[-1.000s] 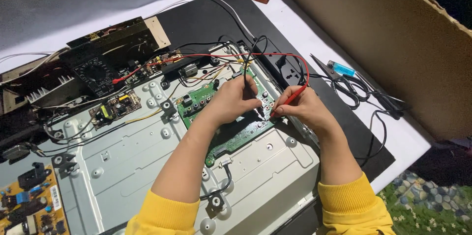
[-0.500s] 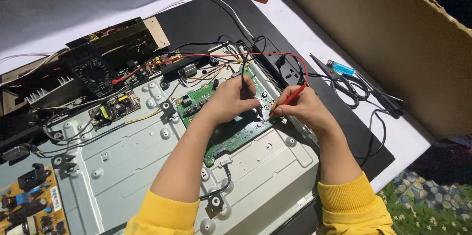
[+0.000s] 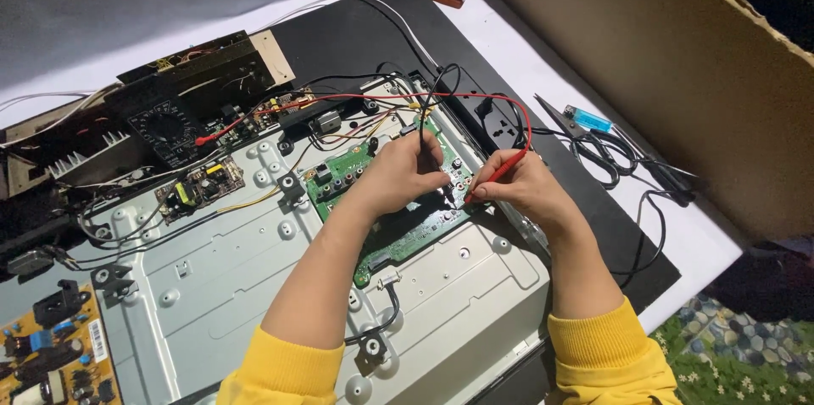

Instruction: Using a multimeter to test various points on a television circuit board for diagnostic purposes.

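Note:
My left hand (image 3: 405, 169) rests on a green circuit board (image 3: 339, 178) and pinches a black test probe (image 3: 421, 127) whose tip touches the board. My right hand (image 3: 519, 189) grips a red test probe (image 3: 494, 174), its tip down on the same board just right of the black one. Red and black leads run back to a black multimeter (image 3: 164, 127) at the upper left. The board is mounted on the grey metal back panel (image 3: 229, 295) of an opened flat screen. Both sleeves are yellow.
A small power board (image 3: 199, 185) sits left of the green board, and a yellow circuit board (image 3: 52, 354) lies at the bottom left. A blue lighter (image 3: 588, 119), tweezers (image 3: 555, 115) and black cables (image 3: 632, 167) lie on the right. A cardboard sheet (image 3: 678, 74) stands along the right edge.
Both hands stay on the green board with the probes; only slight shifts of the probe tips show.

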